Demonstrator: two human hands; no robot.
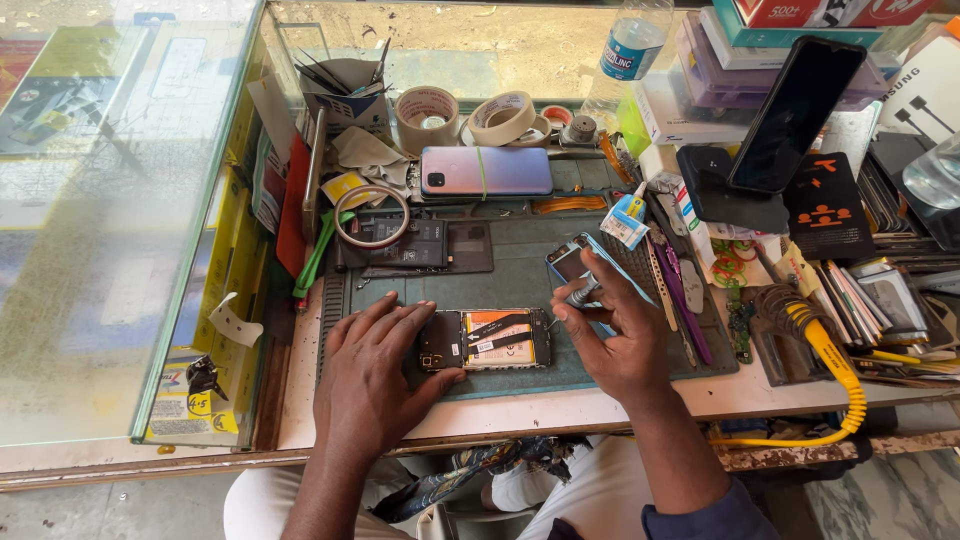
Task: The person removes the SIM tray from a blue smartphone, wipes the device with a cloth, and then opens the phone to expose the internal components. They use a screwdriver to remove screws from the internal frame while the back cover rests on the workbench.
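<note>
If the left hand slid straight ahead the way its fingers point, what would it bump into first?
The left hand lies flat, fingers aimed up and a little right, beside the opened phone. Going straight on, it would probably first meet the dark phone parts on the green mat, under the tape ring. Depth is hard to judge.

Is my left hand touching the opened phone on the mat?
Touching. The head view shows the left hand lying flat on the mat, its thumb and fingertips resting against the left end of the opened phone, with no gap visible.
</note>
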